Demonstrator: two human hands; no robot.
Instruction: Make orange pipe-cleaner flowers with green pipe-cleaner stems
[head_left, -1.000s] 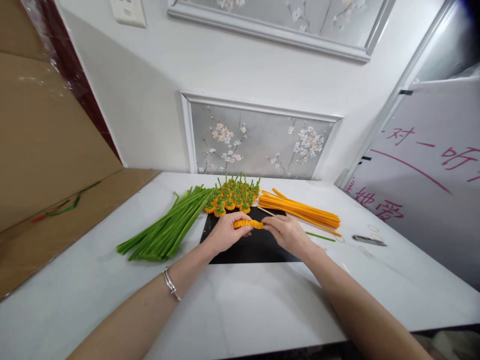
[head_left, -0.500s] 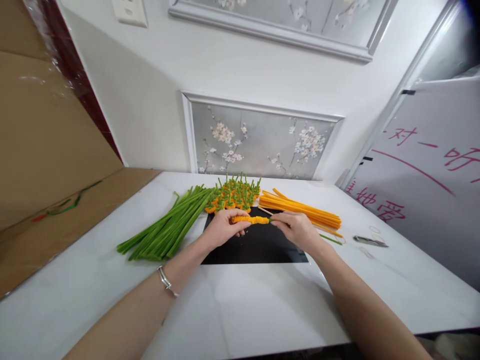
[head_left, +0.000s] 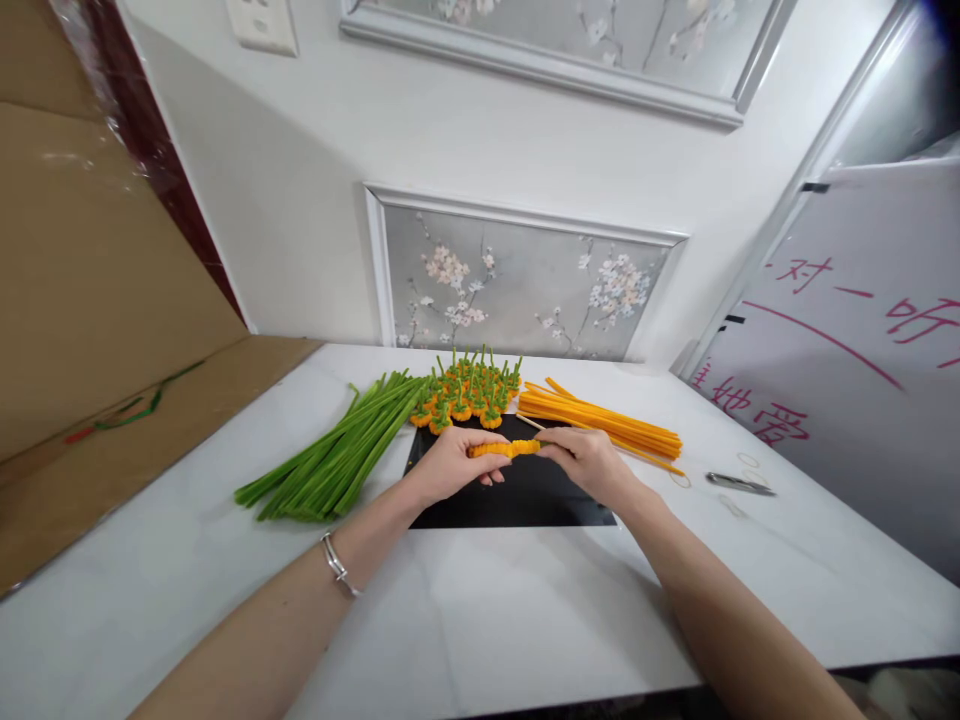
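Note:
A coiled orange pipe cleaner (head_left: pixel 525 447) stretches between my two hands above the black mat (head_left: pixel 510 505). My left hand (head_left: pixel 456 462) is closed on its left part, thumb and fingers pinching it. At the other end, my right hand (head_left: pixel 589 460) pinches the tip between thumb and fingers. Just beyond the hands stand several small orange pumpkin-like pieces (head_left: pixel 491 418) with upright green stems. A bundle of green pipe cleaners (head_left: pixel 330 450) lies to the left, and a bundle of orange pipe cleaners (head_left: pixel 607 418) to the right.
Small scissors or nippers (head_left: pixel 740 484) and thin rings (head_left: pixel 748 460) lie on the white marble table (head_left: pixel 510 610) at the right. Cardboard (head_left: pixel 90 300) borders the left side. A white wall with a framed floral panel (head_left: pixel 525 270) closes off the back.
Both hands have come slightly lower and nearer, and the coiled piece looks more bunched. A green stick that showed under the right hand is now out of sight.

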